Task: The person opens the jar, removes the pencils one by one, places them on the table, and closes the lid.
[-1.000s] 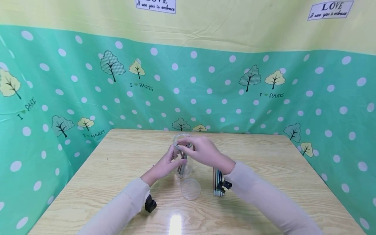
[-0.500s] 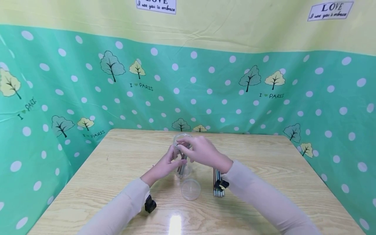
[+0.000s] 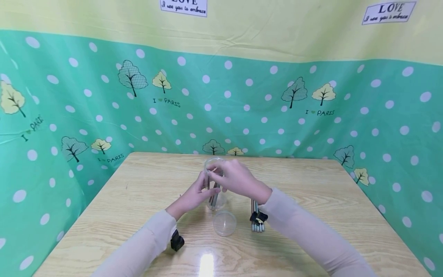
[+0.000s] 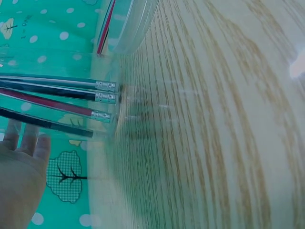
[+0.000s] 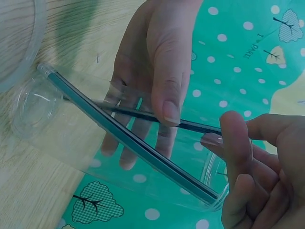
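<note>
My left hand (image 3: 194, 194) grips a clear plastic jar (image 3: 220, 203), thumb on the near side and fingers behind it. Inside, several pencils (image 4: 52, 101) with metal ferrules lean together, one dark red, others dark or teal. At the mouth of the jar, my right hand (image 3: 233, 177) pinches the upper end of a dark pencil (image 5: 200, 127) whose length reaches down into the jar. In the right wrist view this pencil crosses behind a teal pencil (image 5: 128, 138), and the left thumb lies over it from outside the clear wall.
A round clear lid (image 3: 225, 224) lies on the wooden table (image 3: 149, 177) in front of the jar. To its right is a row of pencils (image 3: 257, 227), partly hidden by the right wrist's black camera (image 3: 258, 217). A green dotted curtain (image 3: 242, 100) hangs behind the table.
My right hand has shifted slightly left at the jar's mouth, and its pencil now stands steeper near the left wall. The left hand, jar and lid have stayed put.
</note>
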The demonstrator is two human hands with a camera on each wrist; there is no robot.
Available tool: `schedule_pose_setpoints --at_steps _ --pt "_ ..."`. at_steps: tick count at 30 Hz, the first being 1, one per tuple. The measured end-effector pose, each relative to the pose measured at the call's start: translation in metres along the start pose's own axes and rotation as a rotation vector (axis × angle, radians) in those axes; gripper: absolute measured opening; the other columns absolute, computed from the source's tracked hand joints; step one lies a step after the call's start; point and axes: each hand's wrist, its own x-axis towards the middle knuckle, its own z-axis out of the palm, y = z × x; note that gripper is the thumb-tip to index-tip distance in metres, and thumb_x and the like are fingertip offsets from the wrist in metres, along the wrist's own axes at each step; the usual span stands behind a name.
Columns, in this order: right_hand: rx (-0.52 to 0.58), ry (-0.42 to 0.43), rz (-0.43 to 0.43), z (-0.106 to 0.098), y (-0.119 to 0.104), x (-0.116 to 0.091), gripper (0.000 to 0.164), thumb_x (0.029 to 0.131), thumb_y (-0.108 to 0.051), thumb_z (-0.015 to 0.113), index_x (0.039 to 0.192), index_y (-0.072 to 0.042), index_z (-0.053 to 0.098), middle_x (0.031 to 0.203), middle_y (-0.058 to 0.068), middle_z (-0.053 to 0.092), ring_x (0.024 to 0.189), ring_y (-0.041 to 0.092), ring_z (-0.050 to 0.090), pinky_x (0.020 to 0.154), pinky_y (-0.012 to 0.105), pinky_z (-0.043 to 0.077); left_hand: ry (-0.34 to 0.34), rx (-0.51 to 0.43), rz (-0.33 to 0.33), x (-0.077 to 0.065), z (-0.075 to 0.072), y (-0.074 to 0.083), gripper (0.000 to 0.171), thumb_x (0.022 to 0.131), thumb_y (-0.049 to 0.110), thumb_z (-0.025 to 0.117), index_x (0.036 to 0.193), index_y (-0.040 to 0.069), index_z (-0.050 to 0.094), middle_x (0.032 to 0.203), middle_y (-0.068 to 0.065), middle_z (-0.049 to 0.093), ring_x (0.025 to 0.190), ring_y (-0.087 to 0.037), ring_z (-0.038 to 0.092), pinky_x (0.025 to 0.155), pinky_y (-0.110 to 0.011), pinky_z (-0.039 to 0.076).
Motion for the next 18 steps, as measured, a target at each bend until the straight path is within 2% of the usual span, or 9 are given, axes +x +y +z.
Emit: schedule_pose_setpoints --at_steps 5,9,14,16,18 --pt "-0.016 0.046 -0.008 0.0001 -0.001 0.0009 0.023 0.1 -0.019 0.063 0.119 -0.013 0.073 0.098 0.002 0.076 0.047 0.005 0.062 0.039 0.025 0.042 0.0 -0.016 0.007 -0.0002 0.0001 0.0012 0.046 0.1 0.026 0.064 0.135 0.02 0.035 0.153 0.0 0.04 0.136 -0.026 0.044 0.11 -0.058 0.033" --pt "-0.028 0.071 -0.008 0.0004 -0.0013 0.0006 0.022 0.099 -0.02 0.064 0.117 -0.014 0.074 0.095 0.001 0.077 0.045 -0.001 0.059 0.039 0.024 0.042 0.007 -0.02 0.007 -0.0006 0.0007 0.0021 0.042 0.101 0.025 0.064 0.132 0.02 0.035 0.153 -0.001 0.039 0.137 -0.028 0.042 0.11 -0.058 0.033" --pt "-0.036 0.1 -0.011 0.0013 -0.0007 -0.0006 0.021 0.098 -0.02 0.064 0.116 -0.016 0.075 0.093 -0.001 0.077 0.045 -0.009 0.054 0.041 0.024 0.042 0.008 -0.013 0.018 -0.0006 0.0007 0.0024 0.038 0.101 0.024 0.063 0.122 0.011 0.035 0.152 0.0 0.042 0.139 -0.025 0.04 0.111 -0.057 0.032" --pt "-0.034 0.108 -0.013 0.0014 -0.0002 -0.001 0.022 0.098 -0.02 0.063 0.116 -0.016 0.075 0.093 -0.002 0.077 0.045 -0.01 0.054 0.041 0.024 0.042 0.004 -0.005 0.019 -0.0005 0.0002 0.0023 0.039 0.101 0.025 0.063 0.124 0.011 0.035 0.152 0.0 0.043 0.139 -0.023 0.04 0.112 -0.056 0.032" --pt "-0.028 0.117 -0.021 0.0015 -0.0001 -0.0011 0.021 0.098 -0.02 0.063 0.116 -0.016 0.075 0.092 -0.002 0.077 0.045 -0.009 0.054 0.041 0.023 0.043 0.001 0.007 0.023 -0.0005 -0.0005 0.0023 0.042 0.101 0.024 0.063 0.132 0.016 0.035 0.153 0.0 0.043 0.141 -0.021 0.038 0.112 -0.056 0.031"
